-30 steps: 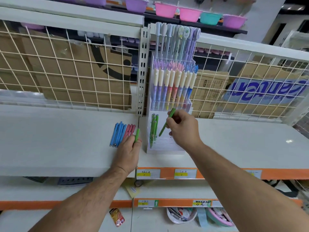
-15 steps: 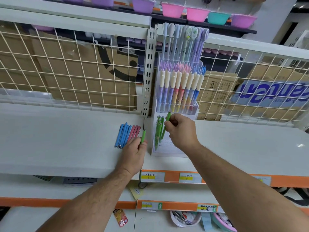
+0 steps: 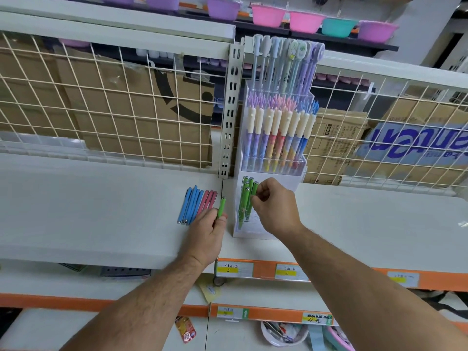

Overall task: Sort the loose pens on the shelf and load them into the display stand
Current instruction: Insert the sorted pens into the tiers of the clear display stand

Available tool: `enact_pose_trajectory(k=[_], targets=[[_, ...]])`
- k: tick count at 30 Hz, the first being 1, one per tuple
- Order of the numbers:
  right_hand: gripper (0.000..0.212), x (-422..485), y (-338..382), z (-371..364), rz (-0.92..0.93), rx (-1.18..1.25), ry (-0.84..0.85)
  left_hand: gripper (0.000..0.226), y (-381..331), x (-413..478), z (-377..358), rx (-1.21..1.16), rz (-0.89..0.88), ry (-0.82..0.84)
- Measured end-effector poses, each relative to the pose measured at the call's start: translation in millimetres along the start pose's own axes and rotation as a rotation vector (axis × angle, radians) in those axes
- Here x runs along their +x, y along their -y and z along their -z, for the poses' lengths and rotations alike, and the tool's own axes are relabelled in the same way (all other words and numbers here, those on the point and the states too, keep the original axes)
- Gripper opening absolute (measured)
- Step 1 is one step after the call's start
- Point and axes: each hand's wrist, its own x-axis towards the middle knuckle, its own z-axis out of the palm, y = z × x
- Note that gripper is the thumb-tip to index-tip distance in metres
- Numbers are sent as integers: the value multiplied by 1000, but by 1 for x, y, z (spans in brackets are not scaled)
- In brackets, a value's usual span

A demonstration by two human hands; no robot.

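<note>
One green pen (image 3: pixel 221 207), near upright, pinched by left hand (image 3: pixel 205 235); right hand (image 3: pixel 276 211) pinches slotted pen (image 3: pixel 255 188), upright, in display stand (image 3: pixel 253 231).

White shelf (image 3: pixel 101 211) — blue pens (image 3: pixel 190 206), pink pens (image 3: pixel 209 201), display stand (image 3: pixel 249 230) just beside

The white shelf (image 3: pixel 101 211) is lying open left of the loose pens (image 3: pixel 195 206) and right of the display stand (image 3: pixel 243 233), giving a hand wide room. The wire grid (image 3: pixel 114 110) is closing off the back, and the slotted post (image 3: pixel 229 122) is standing just beside the stand's left wall. The left hand (image 3: pixel 205 234) (pinching a green pen (image 3: pixel 221 207)) is filling the narrow gap between loose pens and stand. The right hand (image 3: pixel 274 206) is blocking the front tier, pinching one of the green pens (image 3: pixel 243 203) there.
</note>
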Motion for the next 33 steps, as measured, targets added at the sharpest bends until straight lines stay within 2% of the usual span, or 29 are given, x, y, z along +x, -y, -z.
enact_pose_trajectory(k=[10, 20, 25, 29, 33], targets=[[13, 0, -6, -5, -32, -1, 10, 33, -3, -1, 1, -16, 6, 0], [10, -12, -10, -3, -90, 37, -3, 25, -6, -4, 2, -37, -34, 10], [14, -37, -3, -4, -79, 99, 35, 38, -8, -9, 5, -71, -61, 44], [5, -53, 8, -14, -16, 232, 126, 28, -9, -11, 6, -26, -105, 67], [5, -56, 16, -21, -26, 304, 164, 15, -8, -11, 5, 32, -158, 128]])
